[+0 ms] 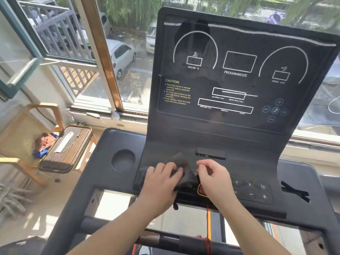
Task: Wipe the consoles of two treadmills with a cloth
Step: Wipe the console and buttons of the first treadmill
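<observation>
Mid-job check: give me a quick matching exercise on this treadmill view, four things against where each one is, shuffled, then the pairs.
Things:
1. dark cloth
2. cup holder
3. red safety key
4. CAUTION text

Places:
A. left part of the upright screen
B. under the left hand on the console's lower panel
C. round recess left of the cloth
D. at the console's front edge, partly behind the right hand

Pairs: 1-B, 2-C, 3-D, 4-A

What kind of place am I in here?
Probably a home or small exercise room on an upper floor: a treadmill console stands at a window overlooking parked cars, with a wooden chair beside it.
</observation>
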